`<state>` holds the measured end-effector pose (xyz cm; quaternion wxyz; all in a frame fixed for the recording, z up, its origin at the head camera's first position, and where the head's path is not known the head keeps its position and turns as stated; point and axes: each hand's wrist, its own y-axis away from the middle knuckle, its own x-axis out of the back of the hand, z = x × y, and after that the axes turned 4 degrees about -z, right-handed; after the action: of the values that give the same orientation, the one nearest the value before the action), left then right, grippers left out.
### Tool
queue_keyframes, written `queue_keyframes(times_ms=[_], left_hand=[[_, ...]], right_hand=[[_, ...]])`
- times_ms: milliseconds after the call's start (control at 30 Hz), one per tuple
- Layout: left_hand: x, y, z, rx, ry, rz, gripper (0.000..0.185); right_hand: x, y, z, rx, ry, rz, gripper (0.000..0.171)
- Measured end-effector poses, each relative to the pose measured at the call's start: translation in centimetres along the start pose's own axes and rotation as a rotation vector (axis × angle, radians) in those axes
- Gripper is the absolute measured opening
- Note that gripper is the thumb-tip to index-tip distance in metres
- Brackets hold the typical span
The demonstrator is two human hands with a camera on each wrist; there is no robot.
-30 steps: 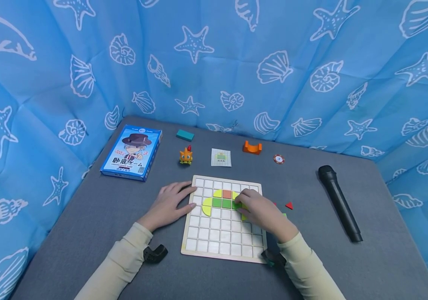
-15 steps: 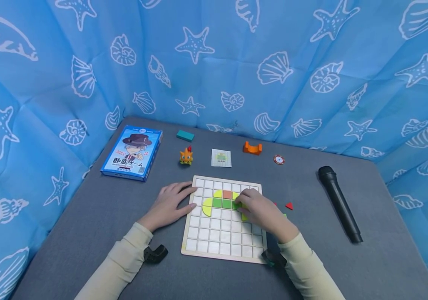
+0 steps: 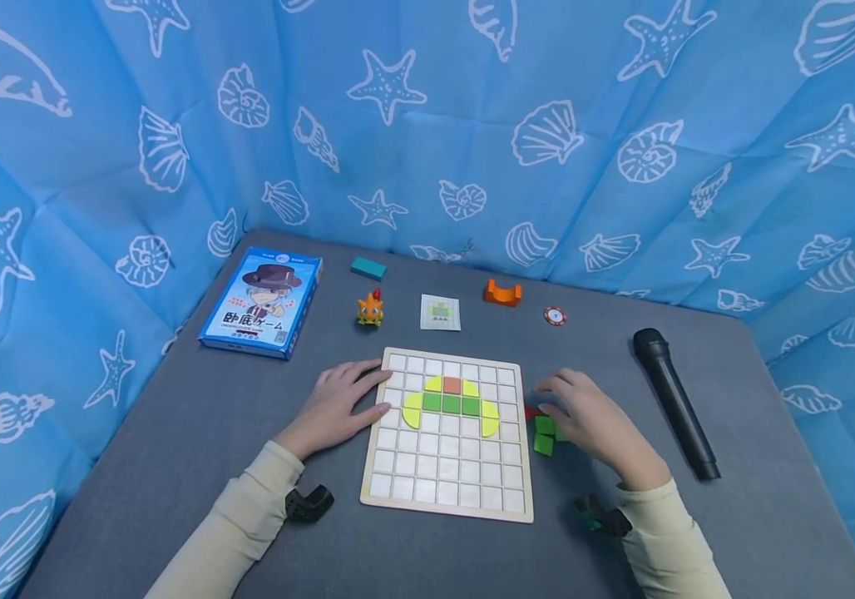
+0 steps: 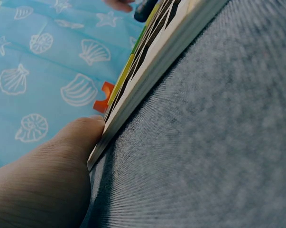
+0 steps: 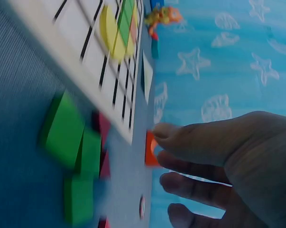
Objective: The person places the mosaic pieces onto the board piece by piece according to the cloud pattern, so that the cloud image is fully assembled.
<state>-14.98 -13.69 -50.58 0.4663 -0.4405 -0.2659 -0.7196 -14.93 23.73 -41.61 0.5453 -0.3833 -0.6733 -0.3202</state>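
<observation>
A grey worktop (image 3: 173, 449) is carrying everything, and lying at its middle is one square wooden grid board (image 3: 444, 491) with white cells, its near edge towards the person. Sitting in the board's upper rows is a small figure of flat tiles — three green squares (image 3: 451, 404) in a row, one orange square (image 3: 452, 385) above them, and yellow curved pieces (image 3: 412, 410) at both ends and beside the orange one. One black microphone (image 3: 673, 403) is lying well to the right, and one blue game box (image 3: 263, 301) is resting at the far left. Just right of the board, loose blocks are lying on the cloth: green blocks (image 3: 544, 433) — the right wrist view is showing three (image 5: 69, 142) — with red pieces partly hidden among them. Along the far edge there are single small things: a teal block (image 3: 368, 268), an orange toy figure (image 3: 370, 309), a pattern card (image 3: 440, 313), an orange arch block (image 3: 502, 293) and a round chip (image 3: 555, 316). The left hand (image 3: 341, 405) is lying flat and relaxed, fingers straight, touching the board's left edge. The right hand (image 3: 592, 420) is hovering beside the loose green blocks with fingers loosely spread, gripping nothing.
</observation>
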Motion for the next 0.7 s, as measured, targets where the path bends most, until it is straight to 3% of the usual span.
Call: queue_keyframes(times_ms=[300, 700], left_hand=[[0.0, -0.1, -0.1, 0.008, -0.006, -0.010, 0.059], [-0.1, 0.0, -0.2, 0.000, -0.004, -0.014, 0.059]], right_hand=[[-0.2, 2.5, 1.8, -0.103, -0.020, -0.086, 0.026], [-1.0, 3.4, 1.3, -0.217, 0.003, -0.175, 0.023]])
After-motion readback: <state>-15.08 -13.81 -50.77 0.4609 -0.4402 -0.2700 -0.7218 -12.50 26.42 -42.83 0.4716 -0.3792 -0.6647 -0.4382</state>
